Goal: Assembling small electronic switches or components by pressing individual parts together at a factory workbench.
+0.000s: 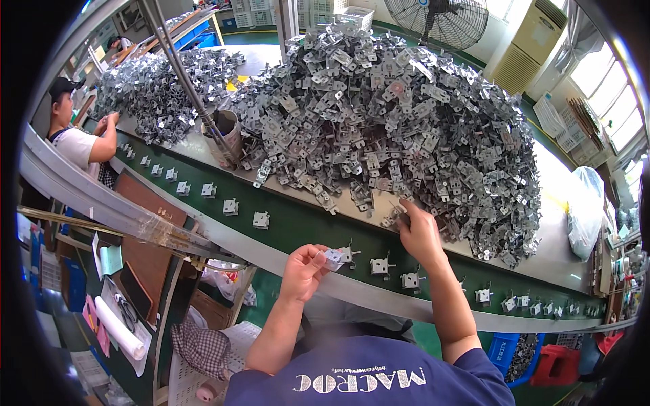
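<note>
Two hands at work over a green conveyor belt [298, 223] that runs from 10 o'clock to 4 o'clock across the view. Left hand [302, 271], near centre, pinches a small stamped metal bracket [334, 257] between thumb and fingertips, just above the belt's near edge. Right hand [420, 233] reaches toward 12 o'clock into the foot of a large heap of brackets [386, 115]; fingers curl on loose pieces at the heap's edge, but whether one is actually clamped cannot be told.

Held bracket lies at 3 o'clock from the left palm, touching or just beside a belt fixture [347, 254]. More fixtures [381, 266] follow in line toward 4 o'clock, each carrying a bracket. Left hand is the nearer to that fixture; right hand sits beyond the belt's far edge.

Room: belt is narrow, bounded by a grey rail [365, 294] on the near side and the heap's shelf on the far side. A co-worker [81, 139] sits at 10 o'clock beside a second heap [156, 91].
</note>
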### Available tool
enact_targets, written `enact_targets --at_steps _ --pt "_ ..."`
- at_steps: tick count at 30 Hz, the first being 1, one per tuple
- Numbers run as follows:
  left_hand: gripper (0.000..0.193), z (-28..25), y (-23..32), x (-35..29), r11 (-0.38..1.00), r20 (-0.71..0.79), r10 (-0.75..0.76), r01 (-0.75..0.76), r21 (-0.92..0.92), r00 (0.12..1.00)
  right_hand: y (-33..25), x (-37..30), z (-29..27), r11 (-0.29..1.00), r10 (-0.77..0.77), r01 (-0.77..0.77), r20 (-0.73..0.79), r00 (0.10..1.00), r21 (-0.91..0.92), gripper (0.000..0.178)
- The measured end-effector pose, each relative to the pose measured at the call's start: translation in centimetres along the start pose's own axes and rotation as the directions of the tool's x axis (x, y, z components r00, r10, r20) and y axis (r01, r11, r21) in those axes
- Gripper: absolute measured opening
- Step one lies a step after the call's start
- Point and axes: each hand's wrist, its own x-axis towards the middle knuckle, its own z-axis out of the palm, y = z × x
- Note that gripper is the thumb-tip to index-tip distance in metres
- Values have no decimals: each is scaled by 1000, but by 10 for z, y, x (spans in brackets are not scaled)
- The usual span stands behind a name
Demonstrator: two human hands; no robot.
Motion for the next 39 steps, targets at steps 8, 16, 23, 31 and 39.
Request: enact_targets --at_steps 8,16,23,31,39 --pt "14 6 -1 4 1000 14 7 -6 -17 1000 14 5 6 995 32 -38 -69 997 -88 26" --pt "15 7 2 1 999 54 19 -17 -34 998 -22 -21 3 900 -10 -17 61 998 436 16" --pt "12 8 -3 -3 996 178 -10 27 -91 984 -68 -29 5 831 -71 -124 324 943 543 17" --pt "12 7 -10 -2 997 205 6 10 -80 979 -62 -41 17 812 -105 -2 149 983 583 13" --pt "16 23 1 -4 971 196 35 -80 225 980 -55 -51 15 825 -184 138 29 983 549 16"
